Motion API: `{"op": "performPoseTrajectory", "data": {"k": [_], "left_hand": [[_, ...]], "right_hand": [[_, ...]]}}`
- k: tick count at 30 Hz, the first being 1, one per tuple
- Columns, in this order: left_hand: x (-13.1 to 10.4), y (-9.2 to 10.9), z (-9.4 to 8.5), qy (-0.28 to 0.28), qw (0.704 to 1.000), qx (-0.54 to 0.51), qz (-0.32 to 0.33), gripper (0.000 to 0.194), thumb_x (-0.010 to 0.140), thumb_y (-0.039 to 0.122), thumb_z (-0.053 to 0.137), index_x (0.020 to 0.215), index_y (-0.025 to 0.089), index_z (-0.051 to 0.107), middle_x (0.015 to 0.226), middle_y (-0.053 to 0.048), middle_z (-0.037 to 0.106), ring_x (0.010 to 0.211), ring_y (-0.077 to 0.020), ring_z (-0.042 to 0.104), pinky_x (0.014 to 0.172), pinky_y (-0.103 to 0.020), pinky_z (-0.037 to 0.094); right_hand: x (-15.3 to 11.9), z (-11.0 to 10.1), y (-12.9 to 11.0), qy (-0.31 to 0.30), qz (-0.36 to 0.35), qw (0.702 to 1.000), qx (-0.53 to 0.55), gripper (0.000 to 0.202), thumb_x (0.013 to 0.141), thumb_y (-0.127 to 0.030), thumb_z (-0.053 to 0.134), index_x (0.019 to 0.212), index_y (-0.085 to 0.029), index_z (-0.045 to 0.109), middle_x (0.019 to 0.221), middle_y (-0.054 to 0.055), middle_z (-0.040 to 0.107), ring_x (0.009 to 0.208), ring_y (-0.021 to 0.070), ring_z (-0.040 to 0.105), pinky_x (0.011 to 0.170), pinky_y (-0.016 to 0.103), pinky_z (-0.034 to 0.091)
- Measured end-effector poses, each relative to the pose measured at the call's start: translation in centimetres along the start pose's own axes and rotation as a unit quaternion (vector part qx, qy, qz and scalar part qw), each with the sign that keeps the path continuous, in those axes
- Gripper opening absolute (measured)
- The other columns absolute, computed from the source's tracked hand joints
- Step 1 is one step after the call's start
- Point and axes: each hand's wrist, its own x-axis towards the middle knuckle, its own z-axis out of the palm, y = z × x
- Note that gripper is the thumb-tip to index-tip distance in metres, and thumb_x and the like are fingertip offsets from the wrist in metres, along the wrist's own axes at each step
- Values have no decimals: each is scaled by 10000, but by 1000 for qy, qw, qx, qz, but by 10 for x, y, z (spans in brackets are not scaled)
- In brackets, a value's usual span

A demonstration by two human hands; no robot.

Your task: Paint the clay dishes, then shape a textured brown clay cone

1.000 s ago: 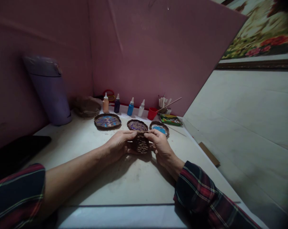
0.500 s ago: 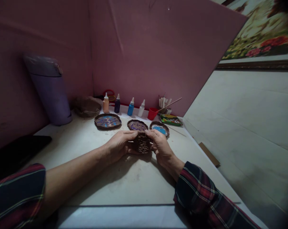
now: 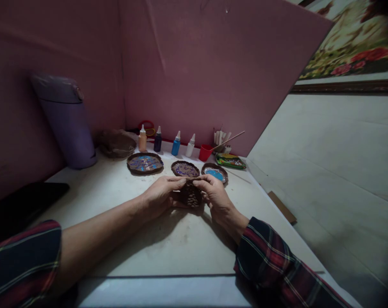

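Note:
A dark brown clay piece (image 3: 193,197) with a bumpy surface is held up between both hands over the white table (image 3: 187,252). My left hand (image 3: 163,194) grips its left side, thumb near the upper edge. On the right side, my right hand (image 3: 214,194) pinches the top edge with thumb and fingers. Behind the hands lie three shallow brown dishes: one with purple and blue paint (image 3: 145,163), one with purple paint (image 3: 185,169), and one with blue and white paint (image 3: 214,173).
Several paint bottles (image 3: 176,145) stand along the back, beside a red cup (image 3: 205,152) with a stick. A green packet (image 3: 230,161) lies at the back right. At left are a purple tumbler (image 3: 72,132), a brown lump (image 3: 116,144) and a dark flat object (image 3: 30,203).
The fingers of my right hand have shifted slightly left along the top edge of the clay piece. The piece is tilted a little differently and looks darker.

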Motion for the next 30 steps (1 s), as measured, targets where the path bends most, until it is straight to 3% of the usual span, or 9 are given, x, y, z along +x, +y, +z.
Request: {"op": "performPoseTrajectory", "data": {"k": [8, 23, 30], "left_hand": [[-1, 4, 3, 17, 1000, -7, -4, 289, 848, 215, 535, 1075, 62, 630, 973, -207, 687, 777, -258, 685, 713, -406, 557], [0, 0, 1, 87, 995, 35, 27, 257, 750, 257, 667, 944, 89, 651, 782, -101, 660, 602, -159, 615, 484, -258, 512], [-1, 2, 4, 90, 995, 37, 18, 302, 734, 171, 627, 1022, 87, 659, 876, -143, 694, 673, -198, 648, 527, -294, 531]], "right_hand": [[-9, 4, -8, -22, -10, 999, 47, 322, 704, -495, 658, 761, -199, 546, 745, -3, 588, 619, 130, 511, 441, 207, 338], [-3, 1, -1, -73, -2, 996, 52, 287, 719, -453, 674, 786, -205, 546, 702, -17, 569, 541, 107, 519, 433, 206, 396], [-4, 1, -2, -75, 1, 995, 59, 273, 717, -441, 681, 777, -205, 557, 698, -18, 578, 521, 100, 505, 438, 209, 400]]}}
